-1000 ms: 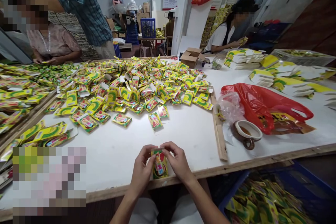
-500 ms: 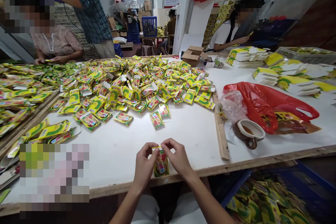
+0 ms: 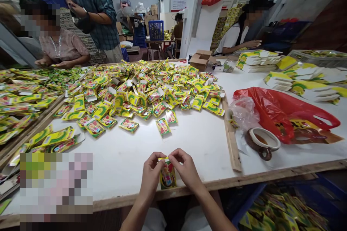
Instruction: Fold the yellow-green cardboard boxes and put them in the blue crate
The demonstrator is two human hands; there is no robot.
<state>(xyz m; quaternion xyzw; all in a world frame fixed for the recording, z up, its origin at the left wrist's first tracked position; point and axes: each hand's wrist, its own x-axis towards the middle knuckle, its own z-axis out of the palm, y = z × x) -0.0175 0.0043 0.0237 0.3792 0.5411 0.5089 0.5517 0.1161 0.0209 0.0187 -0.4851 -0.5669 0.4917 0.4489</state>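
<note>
My left hand [image 3: 150, 176] and my right hand [image 3: 186, 169] both pinch the top edge of one small yellow-green packet box [image 3: 167, 174] with a red picture. It stands at the near edge of the white table [image 3: 200, 144]. Fingers of both hands are curled round the packet's upper flap. Just beyond, a loose packet [image 3: 163, 126] lies flat, and behind it spreads a big heap of the same packets [image 3: 141, 86].
A wooden strip [image 3: 231, 130] divides the table. Right of it lie a red plastic bag [image 3: 282, 110], a clear bag and a small cup [image 3: 263, 140]. Flat cartons [image 3: 298, 79] are stacked at the far right. A blue crate of packets [image 3: 282, 209] sits below. Other people work at the far side.
My hands keep hold of the same packet at the table's edge, shifting slightly. The standing person at the back left lowered a raised arm.
</note>
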